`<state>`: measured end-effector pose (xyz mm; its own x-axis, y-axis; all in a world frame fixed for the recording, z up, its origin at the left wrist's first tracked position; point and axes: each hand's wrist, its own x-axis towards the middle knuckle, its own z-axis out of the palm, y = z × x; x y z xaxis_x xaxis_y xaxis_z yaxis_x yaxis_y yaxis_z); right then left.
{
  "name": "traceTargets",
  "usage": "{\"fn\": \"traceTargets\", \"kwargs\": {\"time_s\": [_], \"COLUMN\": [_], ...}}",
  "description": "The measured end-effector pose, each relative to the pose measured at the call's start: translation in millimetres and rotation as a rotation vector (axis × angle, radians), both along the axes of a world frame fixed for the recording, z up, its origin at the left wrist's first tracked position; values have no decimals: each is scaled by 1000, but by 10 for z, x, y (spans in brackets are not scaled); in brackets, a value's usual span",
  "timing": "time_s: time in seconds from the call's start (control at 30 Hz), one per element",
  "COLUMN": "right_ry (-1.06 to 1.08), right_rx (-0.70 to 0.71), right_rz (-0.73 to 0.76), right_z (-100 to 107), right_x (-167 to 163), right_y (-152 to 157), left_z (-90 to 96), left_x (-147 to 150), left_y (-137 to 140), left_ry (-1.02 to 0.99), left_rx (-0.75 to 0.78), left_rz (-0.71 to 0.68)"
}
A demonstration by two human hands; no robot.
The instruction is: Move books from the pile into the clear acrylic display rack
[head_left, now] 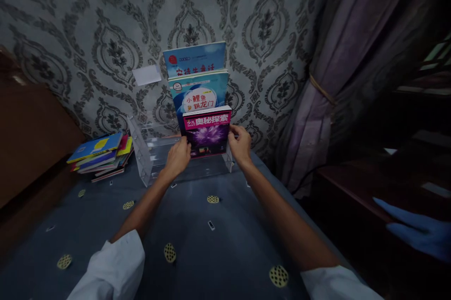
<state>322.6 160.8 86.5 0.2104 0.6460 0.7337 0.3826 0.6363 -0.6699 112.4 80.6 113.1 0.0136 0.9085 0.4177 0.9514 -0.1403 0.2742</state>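
Head view, left hand (179, 155) and right hand (240, 144) clasping side edges of purple book (207, 136), 2 blue covers (200, 93) behind, clear rack (141, 157).

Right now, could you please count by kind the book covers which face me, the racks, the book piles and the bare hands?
Covers: 3
Rack: 1
Pile: 1
Hands: 2
Total: 7

Book stack (100, 153) left of rack (142, 157)
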Motion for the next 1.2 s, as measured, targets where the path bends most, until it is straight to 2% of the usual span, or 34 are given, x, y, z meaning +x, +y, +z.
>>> {"fn": "traceTargets", "kwargs": {"time_s": [0.23,0.43,0.63,0.77,0.87,0.97,1.07,1.2], "right_ry": [32,143,75,-70,-184,-291,-349,-355], "right_rx": [-15,-26,-114,-231,-329,-392,-408,-397], "right_rz": [-35,-43,77,255,423,544,607,627], "right_z": [20,-80,-337,-557,-695,-797,-879,-965], "right_x": [45,-13,-165,-338,-546,-812,-1070,-1257], "right_y": [-62,-280,-807,-1185,-1403,-1584,-1723,-1785], "left_z": [-36,-179,-417,-408,-266,-98,-6,-9], "left_x": [-72,-302,-829,-1359,-1813,-2244,-2560,-2755], "left_y": [-89,-415,-863,-1037,-991,-800,-539,-198], "left_ry": [-13,22,60,146,240,246,250,271], "left_rx": [48,172,185,168,85,55,21,-38], "left_rz": [-77,-158,-114,20,255,424,521,576]}}
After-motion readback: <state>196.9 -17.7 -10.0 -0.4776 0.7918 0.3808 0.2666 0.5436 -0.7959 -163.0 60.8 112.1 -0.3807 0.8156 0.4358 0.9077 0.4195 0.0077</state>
